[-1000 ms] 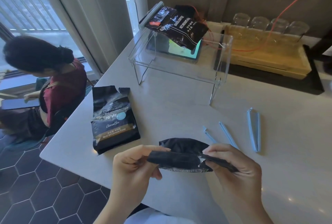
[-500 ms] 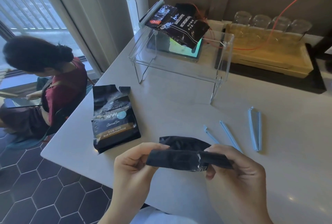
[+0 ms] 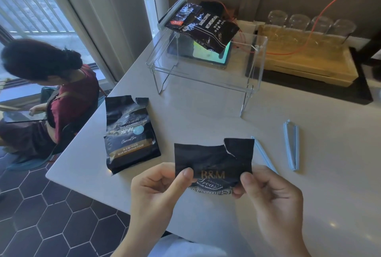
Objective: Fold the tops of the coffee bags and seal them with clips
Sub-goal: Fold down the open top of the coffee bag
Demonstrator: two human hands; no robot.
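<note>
The held coffee bag [image 3: 214, 159] is black with gold lettering. The bag lying flat [image 3: 129, 135] is black too, with a gold band and a pale blue dot. Both clips [image 3: 291, 145] are light blue. The counter [image 3: 206, 116] is off-white, the floor tiles [image 3: 41, 215] dark hexagons.

The coffee bag [image 3: 214, 162] top, folded down a second ago, now stands unfolded toward 12 o'clock, pinched by left hand [image 3: 162, 186] and right hand [image 3: 268, 192].
</note>
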